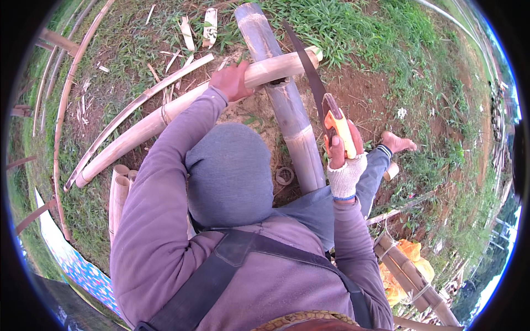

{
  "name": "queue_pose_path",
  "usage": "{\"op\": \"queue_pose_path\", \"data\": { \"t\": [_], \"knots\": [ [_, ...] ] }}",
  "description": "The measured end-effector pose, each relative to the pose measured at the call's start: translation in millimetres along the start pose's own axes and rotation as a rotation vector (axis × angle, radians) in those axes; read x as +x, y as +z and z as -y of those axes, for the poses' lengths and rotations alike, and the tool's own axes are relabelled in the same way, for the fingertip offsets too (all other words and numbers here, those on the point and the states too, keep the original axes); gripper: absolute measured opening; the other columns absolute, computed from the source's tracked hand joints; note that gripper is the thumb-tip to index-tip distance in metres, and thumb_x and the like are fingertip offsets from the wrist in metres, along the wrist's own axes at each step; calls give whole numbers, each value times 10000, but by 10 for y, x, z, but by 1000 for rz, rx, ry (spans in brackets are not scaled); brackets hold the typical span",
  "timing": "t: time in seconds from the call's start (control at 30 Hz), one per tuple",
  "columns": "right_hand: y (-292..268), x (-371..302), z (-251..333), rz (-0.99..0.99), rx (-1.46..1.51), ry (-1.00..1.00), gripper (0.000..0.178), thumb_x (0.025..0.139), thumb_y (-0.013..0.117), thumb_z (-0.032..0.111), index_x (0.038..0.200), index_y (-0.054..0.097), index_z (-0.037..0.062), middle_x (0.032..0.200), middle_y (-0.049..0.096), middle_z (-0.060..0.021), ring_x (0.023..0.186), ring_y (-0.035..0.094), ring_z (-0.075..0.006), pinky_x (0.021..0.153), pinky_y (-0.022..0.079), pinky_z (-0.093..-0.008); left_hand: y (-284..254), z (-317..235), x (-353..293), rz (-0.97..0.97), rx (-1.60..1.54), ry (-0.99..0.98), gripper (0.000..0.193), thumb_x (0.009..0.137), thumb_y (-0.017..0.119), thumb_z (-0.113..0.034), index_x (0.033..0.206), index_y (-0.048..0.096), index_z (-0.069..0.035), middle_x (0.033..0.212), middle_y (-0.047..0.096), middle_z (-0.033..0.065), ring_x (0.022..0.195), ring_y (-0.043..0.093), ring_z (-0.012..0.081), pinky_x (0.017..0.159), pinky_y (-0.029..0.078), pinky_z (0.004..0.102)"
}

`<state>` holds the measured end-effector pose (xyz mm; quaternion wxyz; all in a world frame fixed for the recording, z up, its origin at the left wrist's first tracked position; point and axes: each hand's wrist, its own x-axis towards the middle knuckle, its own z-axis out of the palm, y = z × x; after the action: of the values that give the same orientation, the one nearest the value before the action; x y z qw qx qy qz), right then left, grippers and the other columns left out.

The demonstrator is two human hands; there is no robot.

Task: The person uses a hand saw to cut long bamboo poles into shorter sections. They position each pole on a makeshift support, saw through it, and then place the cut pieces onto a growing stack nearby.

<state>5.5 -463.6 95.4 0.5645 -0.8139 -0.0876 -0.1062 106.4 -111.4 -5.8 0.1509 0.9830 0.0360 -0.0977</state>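
A pale bamboo pole (130, 135) runs from the left up to the right and lies across a thicker grey bamboo log (292, 118). My bare left hand (232, 81) is closed over the pole, left of where the two cross. In a whitish knit glove with bare fingertips, my right hand (346, 163) grips the orange-yellow handle of a handsaw (316, 83). The saw's dark blade points up and to the left and passes over the pole near its right end. Whether its teeth are cutting into the bamboo cannot be seen.
A long split bamboo strip (141, 102) lies beside the pole. Short bamboo tubes (117, 193) stand at left. My bare foot (396, 142) is stretched out at right. Tied bamboo (406, 270) and an orange bag (415, 259) lie lower right. Bamboo offcuts (210, 26) lie on the grass.
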Motion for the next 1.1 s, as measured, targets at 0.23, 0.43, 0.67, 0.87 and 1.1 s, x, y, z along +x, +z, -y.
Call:
{"op": "queue_pose_path", "data": {
  "t": [0.23, 0.43, 0.67, 0.87, 1.1],
  "knots": [
    [-12, -106, -136, -15, 21, -25, 507, 1060, 740, 178, 1484, 608, -68, 1249, 762, -179, 1093, 719, -203, 961, 578, -353, 20, -135, 32, -324, 70, 234, 895, 824, 864, -577, 1560, 533, -190, 1468, 629, 182, 1426, 571, 380, 1160, 464, 570],
    [-109, -155, -52, -49, -18, 26, 541, 1072, 738, 250, 1491, 604, -65, 1251, 747, -171, 1040, 707, -188, 906, 571, -330, 184, -611, 618, -435, -273, 292, 489, 930, 810, -423, 1336, 725, -164, 1340, 712, 145, 1289, 652, 380, 1087, 519, 504],
    [-378, -397, -144, -184, 14, 119, 632, 1067, 746, 417, 1480, 622, -45, 1072, 736, -73, 728, 577, -58, 628, 464, -229, 200, -881, 1085, -264, -511, 84, 295, 965, 782, -392, 1088, 830, -129, 1155, 775, 164, 1118, 714, 403, 997, 556, 496],
    [-548, -557, -203, -171, -4, 197, 614, 1072, 752, 344, 1489, 596, -79, 1240, 729, -163, 1024, 700, -193, 888, 569, -327, 341, -696, 1219, -417, -505, 34, 247, 964, 767, -357, 1027, 832, -127, 1119, 782, 172, 1097, 738, 379, 994, 564, 504],
    [-484, -598, -102, -171, 123, 238, 587, 1062, 756, 309, 1473, 609, -83, 1275, 738, -192, 1120, 723, -237, 985, 576, -379, -246, 575, 905, -1026, -1239, -513, 317, 1037, 742, -243, 1172, 720, 43, 883, 694, 51, 759, 604, 145, 654, 492, 326]
  ]
}}
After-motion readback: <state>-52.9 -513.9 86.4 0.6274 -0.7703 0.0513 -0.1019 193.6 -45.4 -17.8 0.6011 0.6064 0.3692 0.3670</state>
